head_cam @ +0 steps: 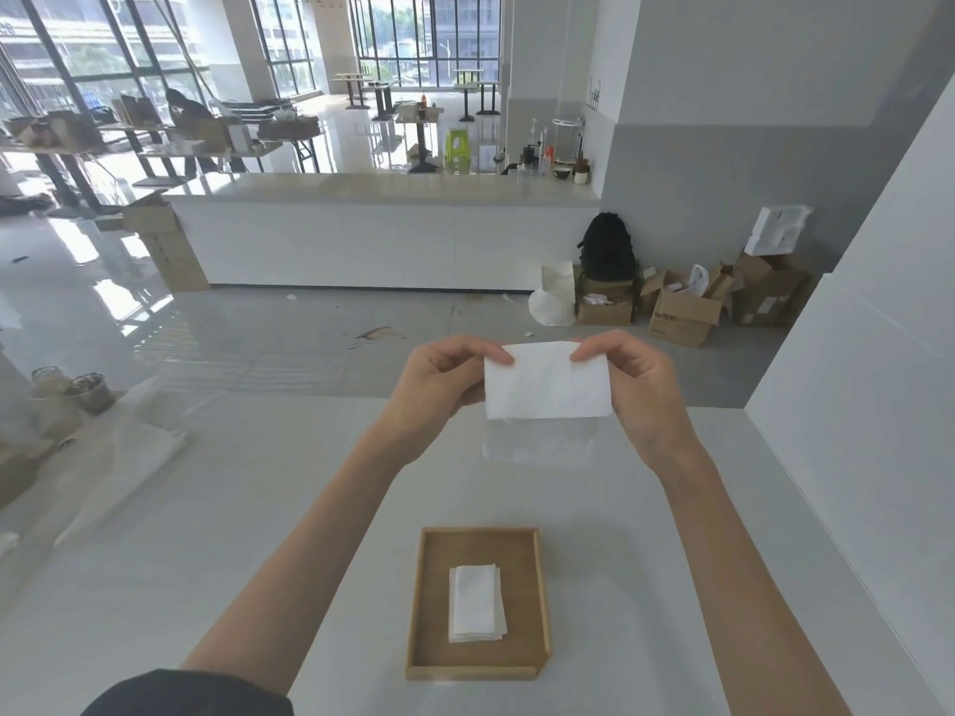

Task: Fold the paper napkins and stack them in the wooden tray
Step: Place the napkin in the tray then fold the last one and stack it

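- Grip on both sides closed in a pinch: left hand (439, 385) and right hand (638, 385) each clamp a top corner of one paper napkin (547, 380), thumb in front, fingers behind.
- Napkin held up in the air above the counter (258, 509), well clear of it, out past the far end of the tray.
- Napkin looks folded over: bright white front layer, and a thinner, greyer strip hanging below its lower edge.
- Top edge runs roughly level between the two hands, slightly higher on the right.
- Both forearms bare, stretched forward; dark sleeve (191, 695) at the left arm near the bottom edge.
- Wooden tray (429, 602) sits on the counter close to the person, between the two forearms, long side pointing away.
- Small stack of folded napkins (476, 603) lies inside the tray, about centre, edges slightly uneven; exact count not readable.
- Tray floor bare all round the stack.
- White wall panel (852, 431) borders the counter on the right.
- Beyond the counter edge: grey floor, a long white bar, cardboard boxes (687, 307) and a black backpack (607, 248) by the far wall.
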Demonstrator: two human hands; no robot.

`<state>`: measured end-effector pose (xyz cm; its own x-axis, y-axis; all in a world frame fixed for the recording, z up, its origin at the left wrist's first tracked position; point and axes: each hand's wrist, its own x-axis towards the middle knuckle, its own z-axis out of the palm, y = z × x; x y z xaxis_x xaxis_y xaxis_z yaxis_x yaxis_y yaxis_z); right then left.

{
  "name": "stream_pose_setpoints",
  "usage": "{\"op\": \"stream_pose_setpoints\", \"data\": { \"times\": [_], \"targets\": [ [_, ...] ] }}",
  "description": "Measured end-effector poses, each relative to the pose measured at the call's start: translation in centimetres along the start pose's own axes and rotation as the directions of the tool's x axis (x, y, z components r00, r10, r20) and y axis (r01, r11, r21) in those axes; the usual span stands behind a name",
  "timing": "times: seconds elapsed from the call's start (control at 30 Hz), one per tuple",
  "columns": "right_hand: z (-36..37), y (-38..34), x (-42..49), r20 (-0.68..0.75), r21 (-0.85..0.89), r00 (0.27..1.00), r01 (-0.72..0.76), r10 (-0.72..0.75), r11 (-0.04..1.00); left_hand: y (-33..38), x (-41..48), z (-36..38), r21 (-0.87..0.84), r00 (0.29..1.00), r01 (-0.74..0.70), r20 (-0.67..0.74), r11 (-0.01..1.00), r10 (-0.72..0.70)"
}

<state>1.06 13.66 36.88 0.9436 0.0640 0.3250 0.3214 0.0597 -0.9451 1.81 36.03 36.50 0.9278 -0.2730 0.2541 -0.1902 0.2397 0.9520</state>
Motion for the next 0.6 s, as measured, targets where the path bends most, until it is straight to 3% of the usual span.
{"op": "stream_pose_setpoints", "data": {
  "times": [0.2, 0.33, 0.4, 0.6],
  "targets": [
    [0.2, 0.0, 0.1, -0.023, -0.021, 0.999, 0.032, -0.032, 0.999, -0.2, 0.2, 0.4, -0.028, 0.997, -0.003, -0.078, 1.000, 0.001],
    [0.2, 0.3, 0.2, -0.048, -0.051, 0.997, 0.056, -0.058, 0.997, -0.2, 0.0, 0.6, -0.116, 0.980, 0.149, -0.113, 0.982, -0.162],
    [0.1, 0.5, 0.3, -0.055, -0.073, 0.996, 0.061, -0.065, 0.995, -0.3, -0.2, 0.5, -0.074, 0.975, 0.207, -0.072, 0.975, -0.213],
    [0.0, 1.0, 0.6, -0.072, -0.147, 0.997, 0.013, -0.024, 0.989, -1.1, -0.5, 0.0, 0.067, 0.978, 0.207, -0.006, 0.976, -0.207]
  ]
}}
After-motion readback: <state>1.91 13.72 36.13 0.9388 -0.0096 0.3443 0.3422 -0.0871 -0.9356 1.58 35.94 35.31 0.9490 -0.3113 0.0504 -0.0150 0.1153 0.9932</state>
